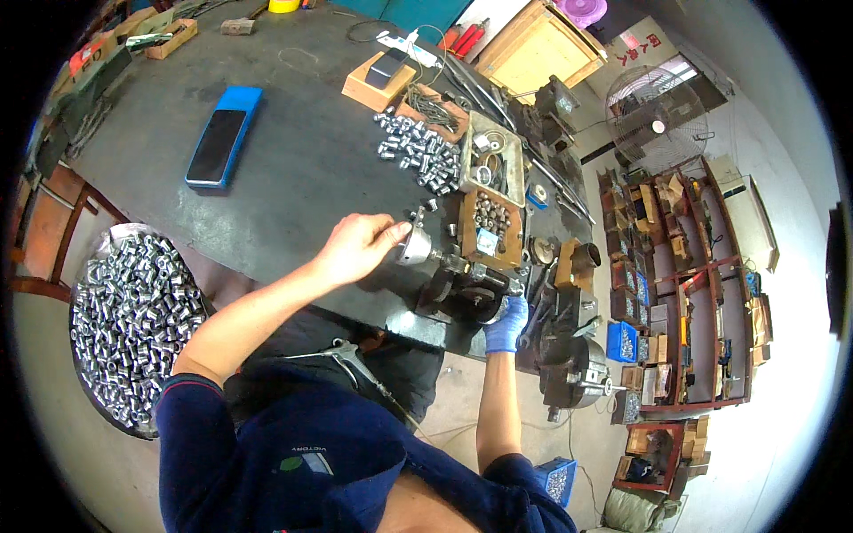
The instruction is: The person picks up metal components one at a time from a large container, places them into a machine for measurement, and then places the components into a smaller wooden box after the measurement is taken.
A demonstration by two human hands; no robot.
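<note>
My bare left hand (pixel 357 249) is closed, its thumb and fingers pressed at the far side of a silvery round chuck (pixel 415 249). A small metal part (pixel 418 216) shows at the fingertips; whether they grip it or the chuck is hard to see. The chuck sits on the left end of a dark spindle fixture (pixel 466 291) at the bench edge. At the fixture's right end, my right hand (pixel 508 326), in a blue glove, is curled round its end piece, which the fingers mostly cover. An air blow gun (pixel 348 357) lies across my lap.
Beyond the fixture stand a wooden box of metal fittings (pixel 491 220), a pile of shiny fittings (pixel 418 149) and a pale tray (pixel 495 160). A blue-cased device (pixel 222 138) lies on the bench (pixel 302 169). A heaped tub of fittings (pixel 133 329) is at left, a vise (pixel 573 371) at right.
</note>
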